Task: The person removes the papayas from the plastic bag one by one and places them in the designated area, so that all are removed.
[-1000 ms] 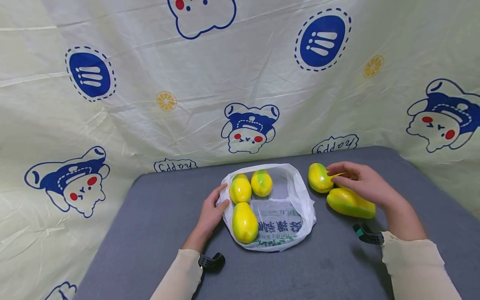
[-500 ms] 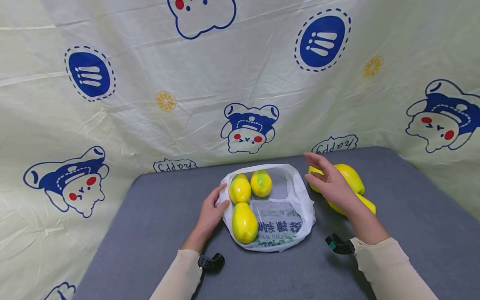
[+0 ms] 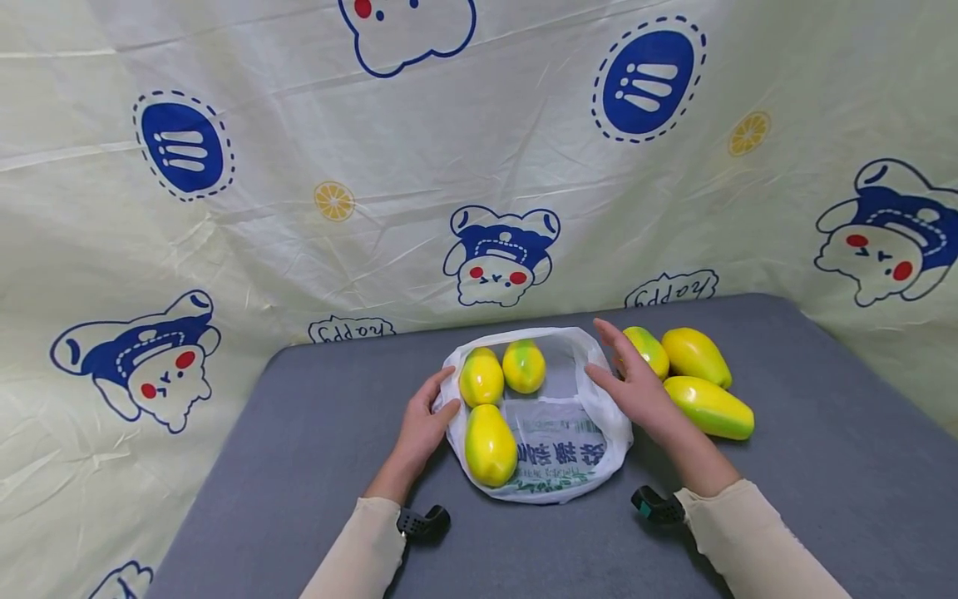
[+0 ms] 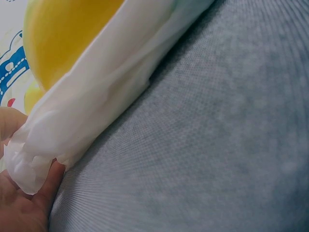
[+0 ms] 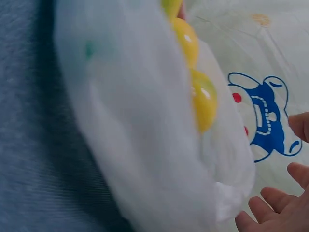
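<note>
A white plastic bag (image 3: 557, 441) lies open on the grey table (image 3: 299, 449). Three yellow-green fruits (image 3: 490, 445) lie in it. My left hand (image 3: 437, 398) holds the bag's left rim, thumb over the edge; the left wrist view shows the crumpled rim (image 4: 29, 164) against that hand (image 4: 21, 205). My right hand (image 3: 615, 366) is flat with straight fingers at the bag's right rim and holds nothing. In the right wrist view its fingers (image 5: 282, 205) are spread just beside the bag (image 5: 140, 145).
Three more yellow-green fruits (image 3: 709, 408) lie loose on the table to the right of my right hand. A cartoon-printed cloth (image 3: 479, 166) hangs close behind the table. Grey tabletop stretches to the left and right of the bag.
My right hand has left the loose fruits on the right and moved left to the bag's right rim. The left hand and bag have stayed put.
</note>
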A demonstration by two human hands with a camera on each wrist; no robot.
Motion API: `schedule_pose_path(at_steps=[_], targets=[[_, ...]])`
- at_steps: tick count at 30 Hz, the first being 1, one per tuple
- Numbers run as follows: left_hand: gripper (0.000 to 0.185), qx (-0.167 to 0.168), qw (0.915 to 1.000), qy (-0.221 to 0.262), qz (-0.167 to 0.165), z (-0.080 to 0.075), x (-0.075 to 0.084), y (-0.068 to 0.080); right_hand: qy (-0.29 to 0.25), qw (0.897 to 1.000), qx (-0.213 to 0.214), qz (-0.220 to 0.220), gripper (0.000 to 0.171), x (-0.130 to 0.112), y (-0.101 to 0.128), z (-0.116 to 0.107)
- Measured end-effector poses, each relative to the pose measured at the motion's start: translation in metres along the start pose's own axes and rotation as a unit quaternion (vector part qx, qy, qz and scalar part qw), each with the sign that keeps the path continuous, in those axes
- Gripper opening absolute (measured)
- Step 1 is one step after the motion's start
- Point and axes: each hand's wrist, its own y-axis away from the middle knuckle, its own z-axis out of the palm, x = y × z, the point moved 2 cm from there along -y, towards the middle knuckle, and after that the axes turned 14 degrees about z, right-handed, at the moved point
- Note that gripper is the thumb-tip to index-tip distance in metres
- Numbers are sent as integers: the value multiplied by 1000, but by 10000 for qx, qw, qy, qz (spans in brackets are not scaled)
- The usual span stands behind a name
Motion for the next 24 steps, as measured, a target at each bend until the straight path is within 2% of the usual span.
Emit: schedule_pose_path(at_steps=[9, 21, 24], targets=[[50, -2, 10000, -6, 6, 0, 0, 0, -165, 9994, -276, 146, 73, 17, -5, 12], [50, 28, 10000, -68, 20, 1, 0, -1, -58, 9994, -301, 136, 66, 30, -10, 13], [50, 29, 9999, -98, 14, 1, 0, 0, -112, 9988, -383, 267, 64, 35, -11, 14]])
